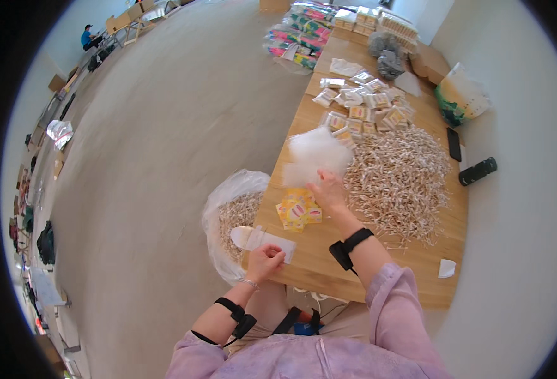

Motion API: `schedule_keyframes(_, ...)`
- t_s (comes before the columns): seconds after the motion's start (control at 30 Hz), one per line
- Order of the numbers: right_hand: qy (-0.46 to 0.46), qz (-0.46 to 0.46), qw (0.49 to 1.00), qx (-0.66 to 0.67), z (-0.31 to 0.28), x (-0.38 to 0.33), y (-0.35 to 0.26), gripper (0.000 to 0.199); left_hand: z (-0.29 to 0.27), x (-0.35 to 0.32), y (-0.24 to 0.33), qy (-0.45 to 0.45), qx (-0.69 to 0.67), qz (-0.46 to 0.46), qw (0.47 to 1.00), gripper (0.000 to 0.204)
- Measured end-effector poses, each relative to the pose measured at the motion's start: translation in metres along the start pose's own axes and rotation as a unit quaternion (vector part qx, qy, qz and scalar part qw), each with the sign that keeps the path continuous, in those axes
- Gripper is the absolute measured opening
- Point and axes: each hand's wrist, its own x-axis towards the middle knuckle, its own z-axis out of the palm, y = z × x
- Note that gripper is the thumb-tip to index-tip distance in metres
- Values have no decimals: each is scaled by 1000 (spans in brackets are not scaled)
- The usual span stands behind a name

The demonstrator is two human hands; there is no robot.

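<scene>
A wide room with a pale grey floor stretches away on the left, and a long wooden worktop [319, 252] runs from the seated person toward the far wall, crowded at its far end with small packed sachets [363, 110] and stacks of boxes. A broad heap of thin wooden sticks [398, 180] covers the right half of the worktop, and a clear bag [231, 218] of more such sticks hangs open just off its left edge. The right hand [327, 192] is stretched forward, fingers closed on the lower edge of a fluffy bundle of clear plastic sleeves [314, 155], which it holds lifted above the wood, just left of the stick heap. Directly below that hand, nearer the person, lies a small pile of yellow packets [298, 211] with red marks. The left hand [264, 260] sits close to the body at the near left corner, pinching one flat clear sleeve [262, 239] by its near right end; the sleeve's long axis runs left and slightly away, its rounded far end poking out over the bag. So the sleeve bundle lies ahead and to the right of the left hand, with the yellow packets between the two hands, and the right hand is much the nearer to both the bundle and the sticks. A dark phone [454, 144] and a black cylinder [478, 171] rest at the right edge.
</scene>
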Motion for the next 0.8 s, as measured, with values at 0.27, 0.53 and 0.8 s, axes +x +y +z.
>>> schedule_keyframes(0.27,-45,20,993,-109,19,19,-14,42,4,-2,6,-8,1,-1,1000,16)
schedule_keyframes(0.53,50,9,998,39,-5,18,1,19,2,0,-4,-15,12,24,1000,15)
schedule_keyframes(0.8,-70,60,966,241,-19,-85,-38,26,1,-2,4,-78,-63,10,995,19)
